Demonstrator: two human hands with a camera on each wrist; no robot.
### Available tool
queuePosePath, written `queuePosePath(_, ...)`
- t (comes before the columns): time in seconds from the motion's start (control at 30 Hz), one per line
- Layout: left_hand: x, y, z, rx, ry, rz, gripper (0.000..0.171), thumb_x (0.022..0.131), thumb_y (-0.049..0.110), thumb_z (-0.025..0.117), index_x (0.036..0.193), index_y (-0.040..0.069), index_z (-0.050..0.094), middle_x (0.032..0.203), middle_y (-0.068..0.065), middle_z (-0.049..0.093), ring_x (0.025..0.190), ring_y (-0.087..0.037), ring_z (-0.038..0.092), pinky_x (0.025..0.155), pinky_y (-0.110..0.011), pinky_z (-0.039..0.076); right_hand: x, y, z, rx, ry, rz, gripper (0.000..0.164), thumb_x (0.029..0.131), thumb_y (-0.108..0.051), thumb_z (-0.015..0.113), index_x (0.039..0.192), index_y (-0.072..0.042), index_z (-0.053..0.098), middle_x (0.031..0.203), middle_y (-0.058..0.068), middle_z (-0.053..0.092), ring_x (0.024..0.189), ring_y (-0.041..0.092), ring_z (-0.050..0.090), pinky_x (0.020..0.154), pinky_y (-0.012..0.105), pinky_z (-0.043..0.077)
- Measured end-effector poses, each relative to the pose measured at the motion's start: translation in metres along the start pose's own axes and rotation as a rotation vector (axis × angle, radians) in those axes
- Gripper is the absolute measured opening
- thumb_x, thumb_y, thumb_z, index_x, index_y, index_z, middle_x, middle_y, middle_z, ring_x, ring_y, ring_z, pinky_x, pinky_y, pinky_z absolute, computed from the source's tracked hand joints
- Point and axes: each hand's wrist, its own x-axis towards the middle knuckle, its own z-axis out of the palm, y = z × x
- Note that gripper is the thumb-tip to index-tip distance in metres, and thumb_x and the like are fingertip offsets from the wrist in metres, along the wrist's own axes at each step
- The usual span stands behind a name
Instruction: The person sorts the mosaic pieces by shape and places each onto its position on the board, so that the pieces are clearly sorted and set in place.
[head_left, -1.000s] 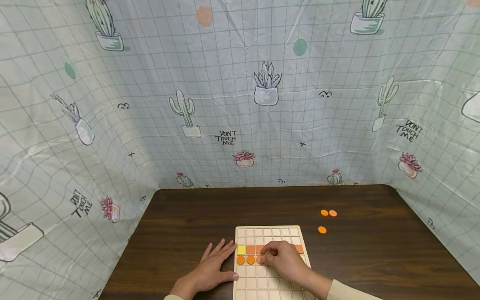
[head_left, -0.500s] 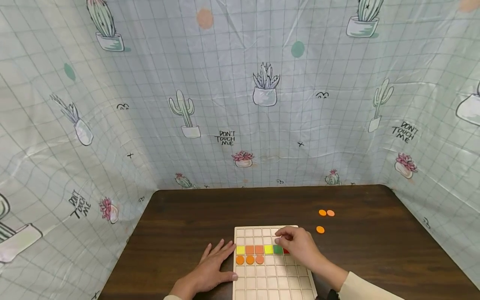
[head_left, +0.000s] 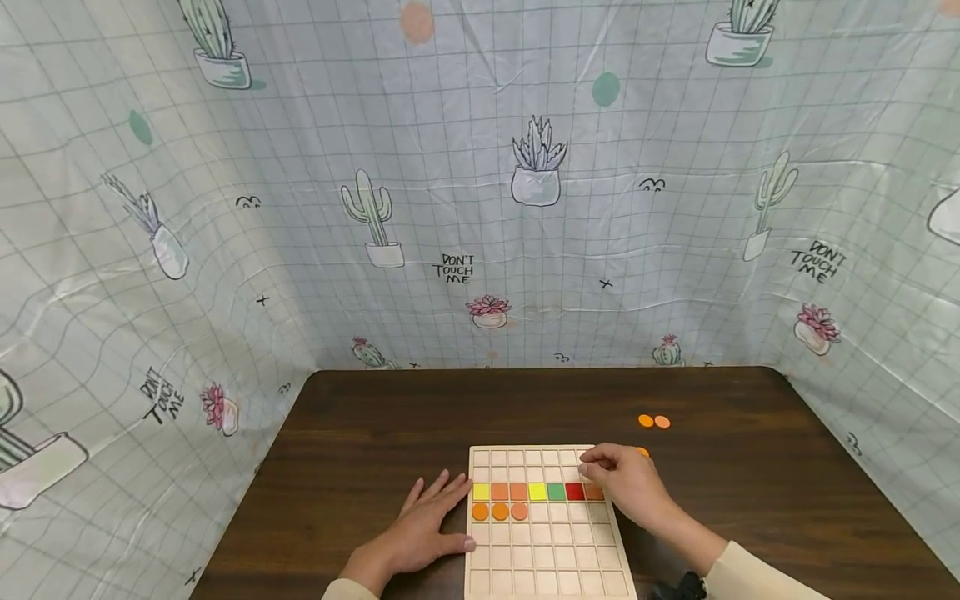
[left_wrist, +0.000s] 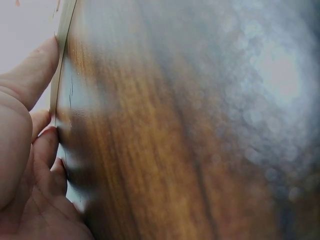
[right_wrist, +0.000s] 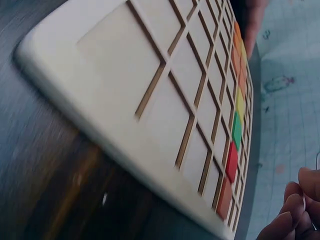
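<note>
A pale wooden grid board (head_left: pixel 553 558) lies on the dark table. One of its rows holds square tiles: yellow, orange, a green tile (head_left: pixel 556 492), a red tile (head_left: pixel 574 492) and a terracotta tile at the right end. Below the left end of that row sit two orange discs and a salmon disc (head_left: pixel 519 512). My left hand (head_left: pixel 420 529) rests flat with fingers spread, its fingertips and thumb at the board's left edge. Over the board's upper right corner is my right hand (head_left: pixel 628 483), fingers loosely bent, with nothing visible in them.
Beyond the board at the right, an orange disc (head_left: pixel 646 422) and a salmon disc (head_left: pixel 662 422) lie side by side. Another orange disc (head_left: pixel 642 452) is partly hidden behind my right hand. A cactus-print curtain (head_left: pixel 480 208) surrounds the table.
My right hand has let go of the salmon disc in the third cell and moved right and away across the board toward its far corner. My left hand has stayed put.
</note>
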Motion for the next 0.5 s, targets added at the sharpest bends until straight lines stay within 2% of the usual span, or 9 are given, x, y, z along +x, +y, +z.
queuePosePath(0.17,0.001,-0.001,0.001,0.001,-0.003,-0.001,0.092,0.092,0.060,0.073,0.165,0.017,0.038,0.172,-0.013,0.033,0.163,-0.042,0.015,0.127,-0.069,-0.005,-0.002,0.008,-0.014,-0.034,0.008,0.000,0.016,0.099,-0.015,0.074,0.110,-0.005,0.079,0.094,0.000,0.078,0.083,0.014,0.069,0.067,0.030,0.053)
queuePosePath(0.3,0.002,-0.004,0.003,0.010,0.005,-0.031,0.092,0.091,0.062,0.073,0.165,0.021,0.039,0.172,-0.007,0.033,0.164,-0.037,0.014,0.129,-0.065,-0.006,-0.002,0.014,-0.024,-0.074,0.030,0.003,0.018,0.100,-0.019,0.074,0.111,-0.007,0.079,0.096,0.000,0.078,0.086,0.015,0.069,0.068,0.032,0.053)
queuePosePath(0.5,0.003,-0.005,0.003,-0.005,-0.001,-0.031,0.093,0.091,0.063,0.074,0.166,0.022,0.038,0.173,-0.006,0.033,0.164,-0.037,0.013,0.129,-0.063,-0.007,-0.003,0.025,-0.042,-0.119,0.068,0.009,0.018,0.099,-0.021,0.075,0.110,-0.008,0.079,0.097,0.000,0.079,0.086,0.015,0.068,0.069,0.032,0.052)
